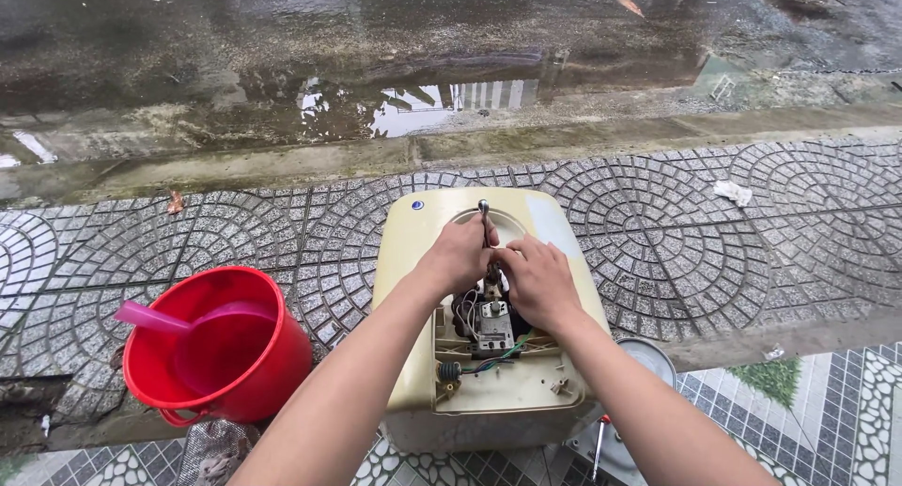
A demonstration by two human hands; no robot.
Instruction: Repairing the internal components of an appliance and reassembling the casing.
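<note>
Outdoors, on wet patterned paving, a cream heater (489, 260) lies on its back with its cover off — wires and a small grey part (493, 331) show in the open bay near the person. Both hands meet over the middle of the heater. The left hand (458, 256) is closed in a fist around the shaft of a tool (484, 213), whose metal tip stands upright just above the knuckles. The right hand (537, 279) lies just beside it, touching it, fingers pressed together and curled down into the bay; what they pinch, if anything, is hidden under the hand.

To the left of the heater, near but apart, stands a red bucket (272, 373) with a pink scoop (155, 319) resting in it, handle sticking out over the rim to the left. A round metal lid (648, 359) lies just beside the heater's right corner, partly behind the right forearm. Beyond the paving runs a kerb (282, 162) and a puddle (413, 105) on the road — it mirrors buildings. A scrap of white litter (733, 193) lies on the paving to the far right.
</note>
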